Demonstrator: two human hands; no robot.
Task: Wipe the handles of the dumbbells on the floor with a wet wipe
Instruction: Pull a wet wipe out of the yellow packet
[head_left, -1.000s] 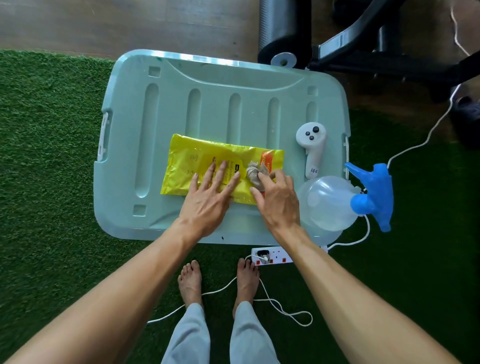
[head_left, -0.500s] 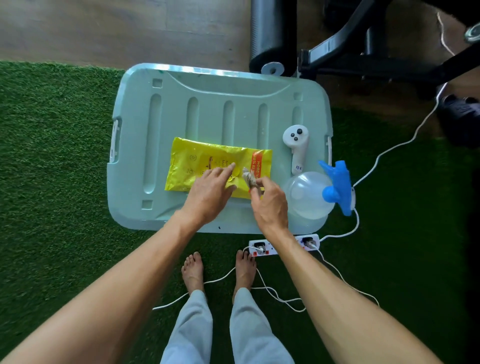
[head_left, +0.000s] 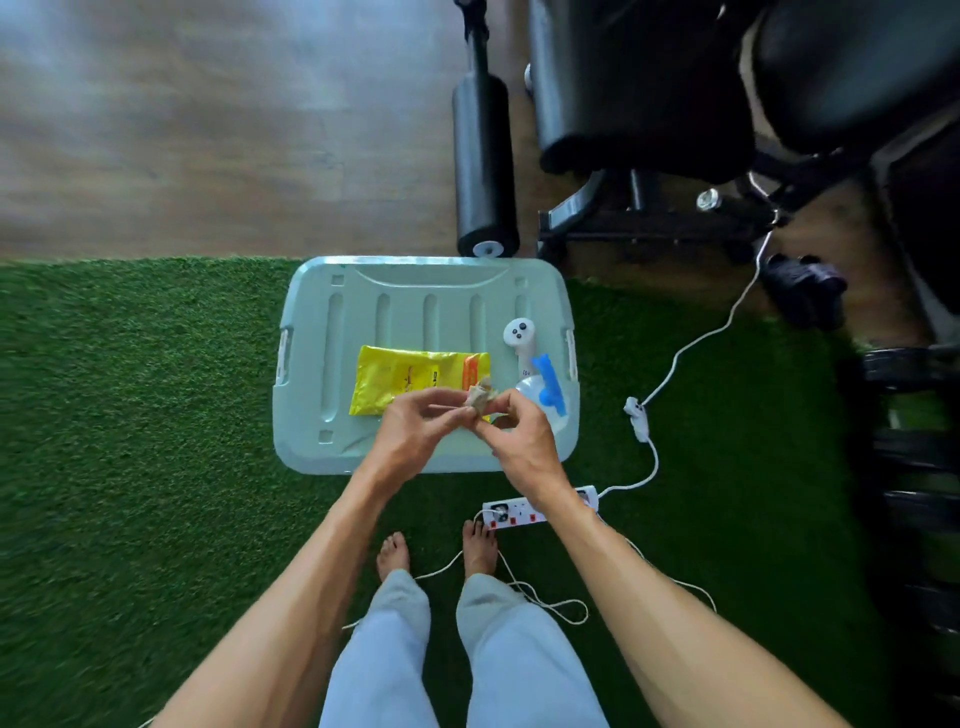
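1. While both hands are raised above the near edge of the pale green storage-box lid (head_left: 311, 364), the left hand (head_left: 410, 434) and right hand (head_left: 519, 436) meet at a small crumpled wet wipe (head_left: 479, 397).
2. Left grip: thumb and fingertips pinching the wipe's left side; remaining fingers loosely curled.
3. Right grip: thumb and forefinger pinching the wipe's right side, other fingers curled beneath.
4. Wet wipe: greyish-beige, bunched, held between the two hands, in front of the right end of the yellow wipe packet (head_left: 400, 379).
5. Packet lies flat on the lid, orange panel at its right end.
6. Right of the packet on the lid: white handheld controller (head_left: 519, 335); just near of it, a clear spray bottle with blue trigger (head_left: 548, 384), partly hidden by the right hand.
7. Lid sits on green artificial turf (head_left: 130, 415); wooden floor (head_left: 208, 130) beyond.
8. White power strip (head_left: 519, 512) lies on the turf near the bare feet (head_left: 395, 553); white cable runs right.
9. Black exercise equipment (head_left: 649, 104) stands far right.
10. Dumbbells: cannot identify with certainty.
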